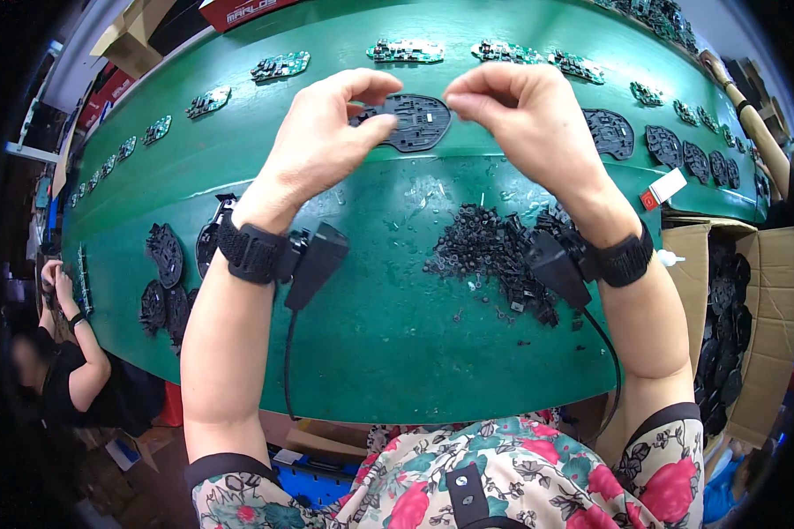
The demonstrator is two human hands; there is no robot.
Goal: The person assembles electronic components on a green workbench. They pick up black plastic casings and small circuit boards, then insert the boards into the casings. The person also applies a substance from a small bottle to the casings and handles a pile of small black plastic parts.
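A black plastic shell half (419, 125) with a ribbed inside lies on the green table between my hands. My left hand (326, 132) is over its left end, thumb and curled fingers apart, with nothing seen between them. To the right of the shell, my right hand (534, 119) has its thumb and forefinger brought together at the shell's edge. Whatever sits in that pinch, if anything, is too small to make out. Below my right hand spreads a heap of small black parts (476, 247). Both wrists wear black straps with a cabled black box.
Green circuit boards (406, 51) line the table's (370, 353) far side. More black shells lie at left (163, 256) and right (609, 132). A small red-and-white box (663, 189) sits near an open carton (772, 326) of black parts. Other people work at both sides.
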